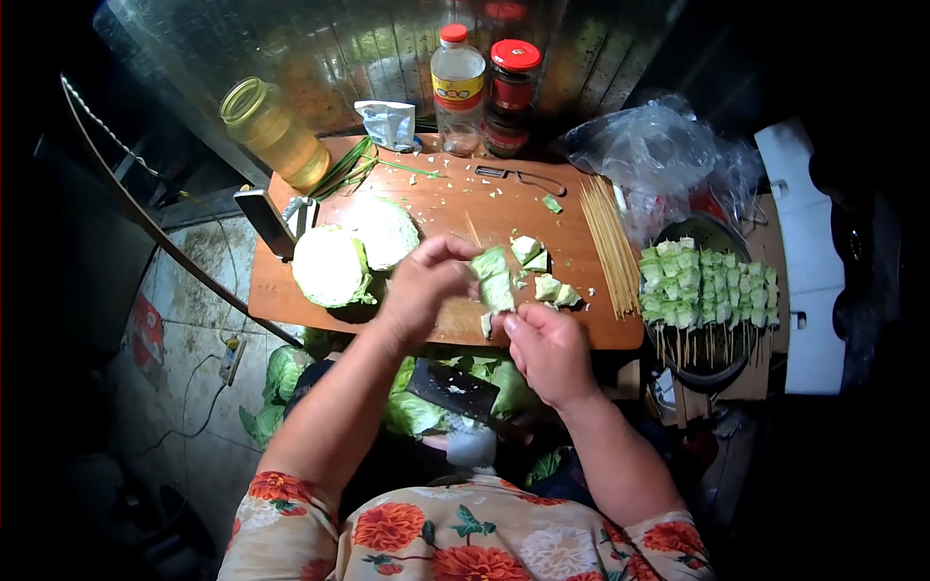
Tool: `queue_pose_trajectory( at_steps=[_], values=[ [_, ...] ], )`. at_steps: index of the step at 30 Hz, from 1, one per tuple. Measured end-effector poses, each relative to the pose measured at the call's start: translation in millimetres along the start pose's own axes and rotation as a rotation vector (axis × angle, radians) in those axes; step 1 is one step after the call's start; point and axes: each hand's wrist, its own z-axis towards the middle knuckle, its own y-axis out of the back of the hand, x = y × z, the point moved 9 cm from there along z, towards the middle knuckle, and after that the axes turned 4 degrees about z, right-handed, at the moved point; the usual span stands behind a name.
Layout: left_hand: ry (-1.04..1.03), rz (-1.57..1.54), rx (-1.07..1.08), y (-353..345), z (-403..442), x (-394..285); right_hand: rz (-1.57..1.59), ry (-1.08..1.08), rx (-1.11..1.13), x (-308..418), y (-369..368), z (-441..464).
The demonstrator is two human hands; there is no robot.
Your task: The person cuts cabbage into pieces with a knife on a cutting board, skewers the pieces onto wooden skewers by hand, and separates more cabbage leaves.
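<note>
Tabletop [441, 208], wood: 1, carrying cut cabbage, loose sticks and scraps.

Plastic bag [635, 155], clear, crumpled: 1, at the far right; contents cannot be told.

Bowl [712, 234], dark, round: 1, right of the tabletop; it bears rows of loaded skewers [678, 286], green pieces packed close, bare stick ends toward the person.

Cut cabbages: 2, a nearer [327, 266] and a farther [386, 230], side by side, pale faces up.

Jar [281, 136], open-mouthed, wide: 1, at the far left corner, with yellowish liquid inside.

Bottle [458, 102], clear, red cap, yellow label: 1, upright; fill level cannot be told.

Left hand [426, 290]: 1, fingers curled at the leaf piece's upper end; whether its grip is pinched or merely touching cannot be told.

Right hand [550, 353]: 1, its grip narrow, pinching the leaf piece's lower end between thumb and fingers.

Red-lidded jar [514, 77]: 1, lid on, contents dark, beside the bottle.

Leaf piece [494, 279], pale green: 1, between the hands above the tabletop's near side. Handling, as judged: light, even pressure at both ends, layers squared together, fingertips near the edges; a hard squeeze or twist could split it.
</note>
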Motion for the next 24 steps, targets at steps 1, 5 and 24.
queue_pose_trajectory(
  at_steps=[1, 5, 24],
  values=[
    [-0.038, -0.142, -0.01, -8.0, -3.9, 0.6, 0.069, -0.047, -0.03, -0.8, 2.5, 1.5],
    [-0.052, -0.128, -0.015, -13.6, -2.8, -2.4, 0.225, -0.128, -0.048, -3.1, 6.7, -3.6],
    [-0.01, 0.521, -0.289, -9.1, 94.9, 86.1, 0.287, -0.035, -0.287, 21.8, 82.3, -17.9]
  ],
)
